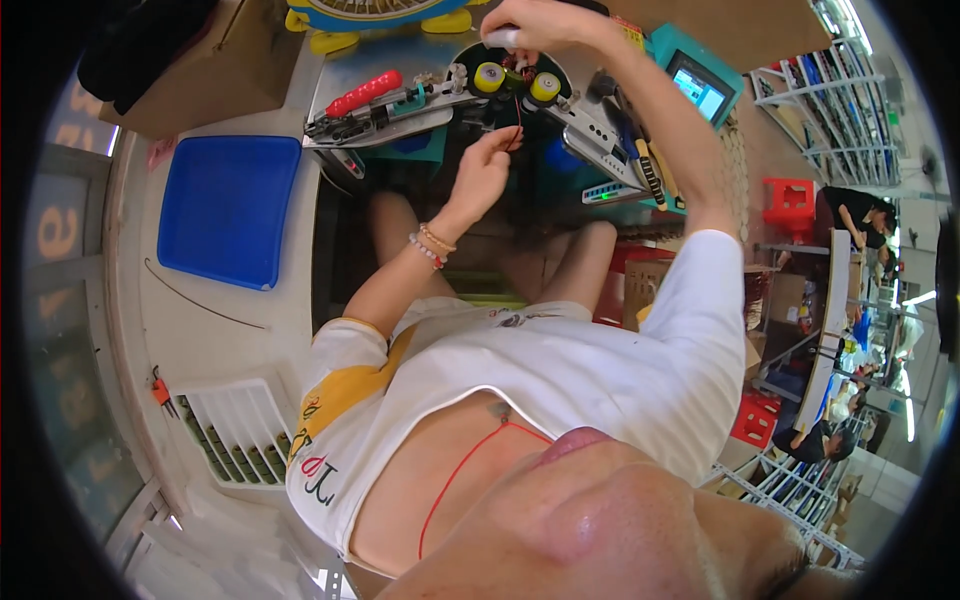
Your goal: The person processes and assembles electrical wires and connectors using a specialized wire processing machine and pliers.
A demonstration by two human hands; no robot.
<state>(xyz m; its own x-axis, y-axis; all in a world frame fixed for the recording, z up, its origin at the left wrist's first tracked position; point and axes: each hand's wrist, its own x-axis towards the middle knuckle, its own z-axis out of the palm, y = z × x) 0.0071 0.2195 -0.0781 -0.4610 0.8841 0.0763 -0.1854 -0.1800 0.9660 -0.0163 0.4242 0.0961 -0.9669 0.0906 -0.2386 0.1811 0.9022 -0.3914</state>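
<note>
My left hand (487,170), with beaded bracelets on its wrist, is closed in a pinch on a thin reddish wire (519,122). From the pinch, the wire runs up to a machine between two yellow rollers (489,77). Behind the rollers sits a dark round part with copper-coloured windings (518,70). My right hand (535,25) reaches over from the right, its fingers bent down at those windings. Something white (503,38) covers or lies at one of its fingertips. What the right fingers grip is too small and hidden to tell.
Left of the rollers are a red-handled clamp (365,92) and a metal rail. A blue tray (228,210) and a white rack (232,430) of small green cylinders lie on the left table. A teal-framed screen (698,88) and hand tools (648,165) stand right; co-workers sit farther off.
</note>
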